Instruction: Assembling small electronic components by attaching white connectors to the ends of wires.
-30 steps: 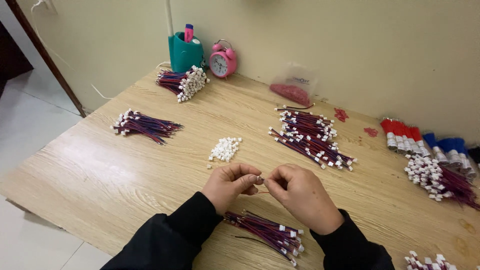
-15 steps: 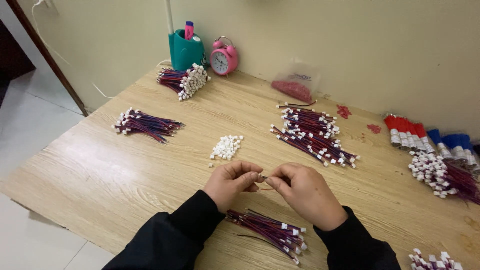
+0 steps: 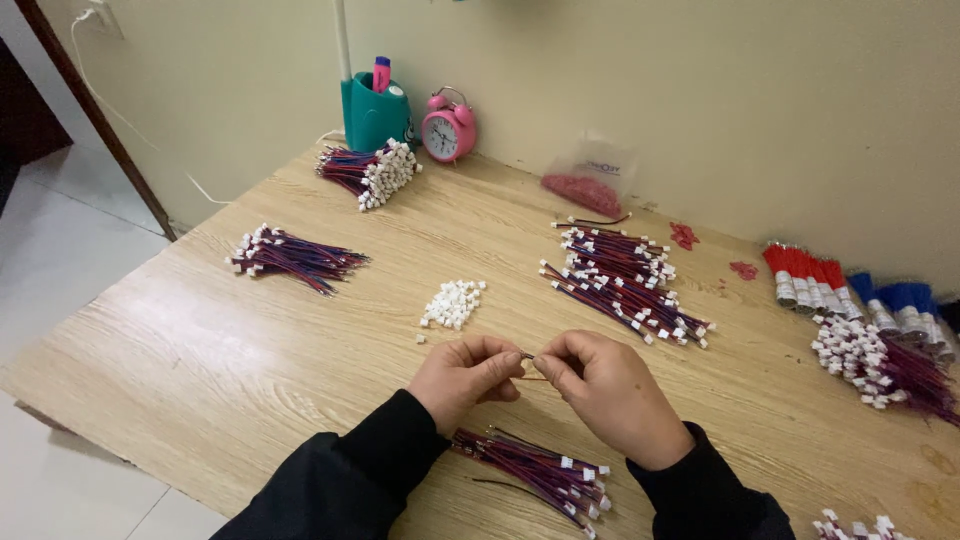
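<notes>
Now both hands' fingers point(image 3: 503, 361) pinch thin wire point(image 3: 527, 356)

Two bare hands, long black sleeves.

Left hand point(image 3: 465, 375) and right hand point(image 3: 612, 392) without gloves, rings or watch in view. Both forearms covered to the wrist in plain black fabric, soft and matte like a knit or fleece top. Cuffs snug at the wrists, slightly bunched and creased above; no print, stripe, button or zip visible on either sleeve.
</notes>
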